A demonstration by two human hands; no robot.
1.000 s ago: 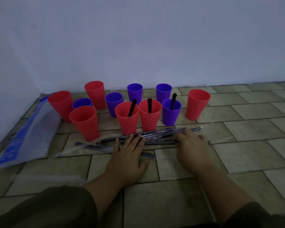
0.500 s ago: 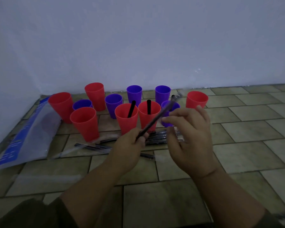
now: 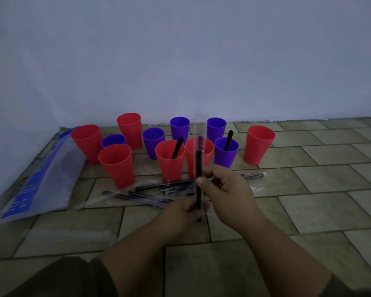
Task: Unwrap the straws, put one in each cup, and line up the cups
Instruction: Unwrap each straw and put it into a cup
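wrapped black straw [image 3: 198,168] held upright in front of the cups [image 3: 117,166], left hand [image 3: 178,214] curled round its lower end, right hand [image 3: 227,194] pinching it midway just above, clear wrapper [image 3: 200,129] sticking up past its tip, other wrapped straws [image 3: 146,195] on floor [image 3: 308,211] beyond hands

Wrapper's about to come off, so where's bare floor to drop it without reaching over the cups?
Bare floor lies right of the lone red cup and of your right hand. Tiles nearest you, below the held straw, are bare too. Crowded: the cup cluster, the wrapped straws before it, the blue bag at left.
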